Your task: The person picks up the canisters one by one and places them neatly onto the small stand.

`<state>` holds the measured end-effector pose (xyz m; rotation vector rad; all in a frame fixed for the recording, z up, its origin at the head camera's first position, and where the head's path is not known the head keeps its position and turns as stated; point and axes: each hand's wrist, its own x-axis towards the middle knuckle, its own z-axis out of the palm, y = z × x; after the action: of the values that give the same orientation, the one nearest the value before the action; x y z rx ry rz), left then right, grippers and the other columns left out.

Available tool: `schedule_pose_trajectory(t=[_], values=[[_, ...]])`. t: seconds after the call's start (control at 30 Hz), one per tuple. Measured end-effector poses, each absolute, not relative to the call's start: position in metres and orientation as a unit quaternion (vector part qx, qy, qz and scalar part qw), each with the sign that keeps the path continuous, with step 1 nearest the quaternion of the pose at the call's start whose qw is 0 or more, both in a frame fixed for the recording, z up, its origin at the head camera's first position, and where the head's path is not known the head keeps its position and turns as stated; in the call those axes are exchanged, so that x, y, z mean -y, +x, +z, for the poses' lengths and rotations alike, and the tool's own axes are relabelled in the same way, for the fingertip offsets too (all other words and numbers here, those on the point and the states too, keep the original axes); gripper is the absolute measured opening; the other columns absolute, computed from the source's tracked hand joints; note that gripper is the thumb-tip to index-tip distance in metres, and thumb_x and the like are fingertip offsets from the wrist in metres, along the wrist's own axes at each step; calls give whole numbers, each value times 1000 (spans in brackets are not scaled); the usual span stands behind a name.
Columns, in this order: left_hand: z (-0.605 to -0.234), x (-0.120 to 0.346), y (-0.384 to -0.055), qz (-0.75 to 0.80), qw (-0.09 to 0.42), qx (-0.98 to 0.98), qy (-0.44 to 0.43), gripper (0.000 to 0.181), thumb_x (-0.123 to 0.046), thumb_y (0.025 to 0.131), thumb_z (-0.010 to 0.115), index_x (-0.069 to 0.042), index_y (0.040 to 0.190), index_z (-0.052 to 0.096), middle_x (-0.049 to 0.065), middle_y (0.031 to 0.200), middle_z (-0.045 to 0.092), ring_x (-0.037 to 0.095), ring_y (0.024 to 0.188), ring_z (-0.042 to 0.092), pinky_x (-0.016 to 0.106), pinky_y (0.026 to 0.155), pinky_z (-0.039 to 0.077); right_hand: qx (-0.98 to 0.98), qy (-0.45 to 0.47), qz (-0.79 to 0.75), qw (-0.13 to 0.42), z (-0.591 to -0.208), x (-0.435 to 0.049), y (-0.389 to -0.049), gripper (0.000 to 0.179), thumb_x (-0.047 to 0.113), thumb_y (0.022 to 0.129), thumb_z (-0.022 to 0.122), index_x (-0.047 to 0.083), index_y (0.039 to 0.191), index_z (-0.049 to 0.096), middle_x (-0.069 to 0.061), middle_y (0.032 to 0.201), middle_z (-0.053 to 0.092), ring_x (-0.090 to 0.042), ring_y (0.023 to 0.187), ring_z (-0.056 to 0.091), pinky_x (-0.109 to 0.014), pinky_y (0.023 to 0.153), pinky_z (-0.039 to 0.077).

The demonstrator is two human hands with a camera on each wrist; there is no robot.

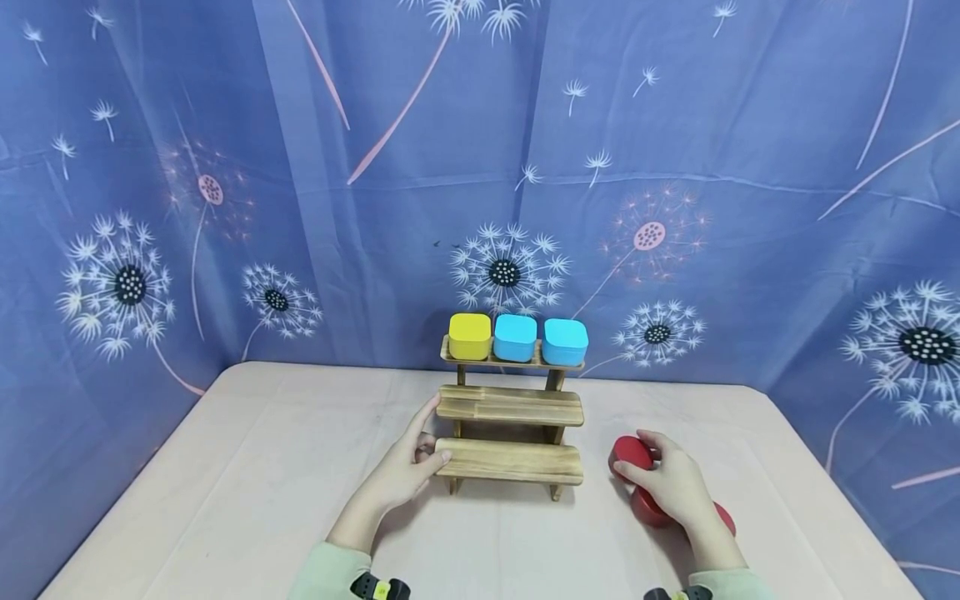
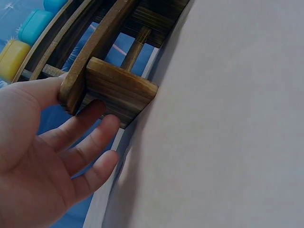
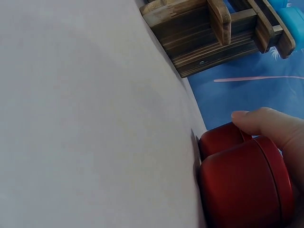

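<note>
A three-tier wooden display stand (image 1: 510, 461) stands mid-table. My left hand (image 1: 401, 471) holds its left end, with the thumb on the lowest tier and the index finger by the middle one. In the left wrist view the other fingers (image 2: 95, 142) are loosely bent beside the tier's end. To the right of the stand, my right hand (image 1: 678, 483) grips a red round lidded container (image 1: 628, 452) between thumb and fingers. Another red container (image 1: 649, 510) sits close in front of it. A third red one (image 1: 726, 518) is partly hidden behind the wrist.
On the top tier sit a yellow box (image 1: 469, 337) and two light-blue boxes (image 1: 515, 337), side by side. A pale cloth covers the table (image 1: 262, 467). Behind it hangs a blue curtain (image 1: 390, 250) with dandelion prints.
</note>
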<state>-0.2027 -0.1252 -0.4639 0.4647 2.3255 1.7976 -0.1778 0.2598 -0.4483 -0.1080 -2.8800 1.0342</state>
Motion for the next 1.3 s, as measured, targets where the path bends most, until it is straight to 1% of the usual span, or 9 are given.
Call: schedule_pose_trajectory(t=[0.33, 0.57, 0.7, 0.83, 0.87, 0.97, 1.1, 1.3], values=[[-462, 125, -203, 597, 85, -783, 153, 82, -8, 93, 59, -36, 152, 9, 10, 87, 50, 8, 56, 39, 18, 46, 38, 940, -30, 336, 45, -449, -260, -178, 69, 32, 83, 72, -4, 135, 45, -28, 127, 53, -38, 107, 59, -46, 85, 52], [-462, 126, -202, 589, 83, -791, 143, 82, -11, 92, 60, -40, 150, 10, 8, 91, 51, 7, 59, 40, 17, 47, 39, 936, -33, 347, 46, -449, -258, -176, 69, 32, 82, 73, -3, 135, 47, -27, 127, 54, -37, 107, 60, -43, 84, 53], [-464, 125, -202, 593, 82, -786, 152, 82, -10, 92, 60, -36, 152, 8, 11, 93, 53, 8, 58, 40, 17, 46, 39, 935, -38, 350, 45, -449, -258, -176, 70, 35, 82, 73, -1, 136, 46, -27, 125, 55, -37, 107, 60, -42, 84, 53], [-463, 125, -203, 590, 80, -788, 156, 82, -12, 92, 60, -36, 151, 9, 10, 91, 53, 8, 58, 40, 18, 46, 39, 935, -40, 350, 48, -447, -259, -176, 72, 38, 82, 73, 0, 136, 46, -28, 123, 57, -37, 105, 61, -38, 81, 53], [-462, 126, -203, 588, 80, -790, 154, 82, -13, 92, 61, -38, 151, 9, 9, 91, 53, 8, 58, 40, 18, 47, 39, 935, -41, 348, 49, -447, -259, -177, 72, 38, 82, 72, 0, 136, 46, -28, 122, 57, -37, 105, 61, -37, 81, 53], [-460, 128, -202, 589, 80, -789, 153, 83, -16, 91, 62, -44, 149, 10, 8, 91, 52, 8, 59, 41, 18, 47, 39, 937, -33, 343, 61, -445, -257, -177, 70, 38, 82, 72, 0, 136, 47, -28, 120, 59, -36, 104, 62, -37, 80, 52], [-460, 130, -203, 591, 77, -788, 156, 82, -17, 92, 62, -49, 147, 10, 8, 91, 52, 8, 59, 41, 17, 47, 40, 937, -14, 339, 84, -440, -252, -178, 67, 37, 83, 71, -1, 134, 49, -27, 119, 60, -35, 104, 60, -41, 83, 49], [-462, 128, -202, 585, 75, -792, 160, 82, -16, 92, 61, -44, 149, 9, 10, 93, 54, 9, 61, 42, 19, 49, 42, 933, 12, 336, 127, -436, -247, -176, 63, 32, 83, 72, -2, 132, 52, -25, 119, 61, -34, 107, 59, -45, 85, 47]])
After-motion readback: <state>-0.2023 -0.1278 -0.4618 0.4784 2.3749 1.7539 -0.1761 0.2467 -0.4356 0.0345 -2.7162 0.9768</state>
